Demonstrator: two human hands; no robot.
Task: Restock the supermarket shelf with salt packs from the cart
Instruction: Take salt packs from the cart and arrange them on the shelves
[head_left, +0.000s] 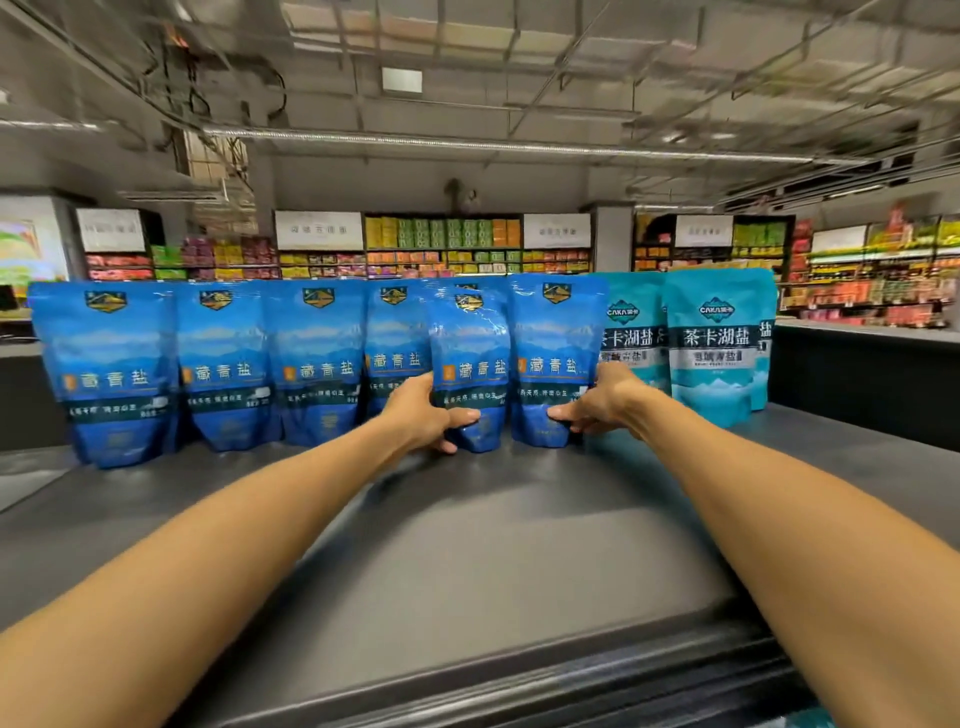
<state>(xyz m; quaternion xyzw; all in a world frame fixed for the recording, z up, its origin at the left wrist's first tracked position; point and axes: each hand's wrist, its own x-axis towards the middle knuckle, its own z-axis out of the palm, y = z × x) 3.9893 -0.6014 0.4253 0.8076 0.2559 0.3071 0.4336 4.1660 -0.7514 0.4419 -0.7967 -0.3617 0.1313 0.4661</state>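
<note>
Several dark blue salt packs stand upright in a row along the back of the grey shelf top (467, 545). My left hand (423, 418) grips one blue salt pack (472, 358) that stands a little in front of the row, thumb across its lower front. My right hand (605, 405) holds the lower right side of the neighbouring blue salt pack (556, 343), fingers curled round its edge. To the right stand teal salt packs (717, 343). The cart is out of view.
The shelf top's front lip (493, 691) runs across the bottom. Behind the packs lies an aisle with stocked wall shelves (441, 249). A dark counter (857, 364) sits at the right, level with the teal packs.
</note>
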